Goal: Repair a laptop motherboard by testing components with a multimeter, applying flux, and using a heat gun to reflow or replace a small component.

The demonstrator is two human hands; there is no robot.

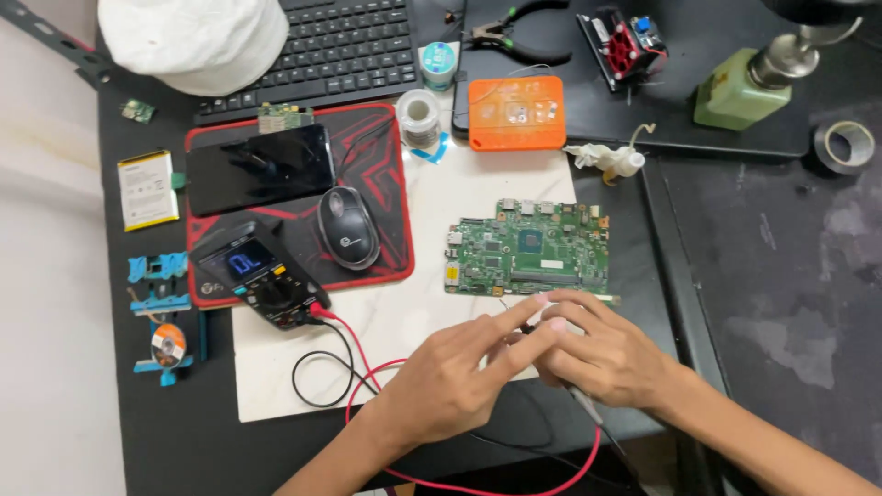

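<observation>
While both hands meet just below the green circuit board (528, 248) on the bench (735, 230), left hand (459, 372) and right hand (597, 354) pinch a thin probe tip (526, 328); steady fingertips keep it off neighbouring contacts.

Matt green circuit board (528, 248), glossy black phone (260, 168) (glass-like), smooth white mat (404, 303).

Bare forearms — no sleeves, rings
</observation>
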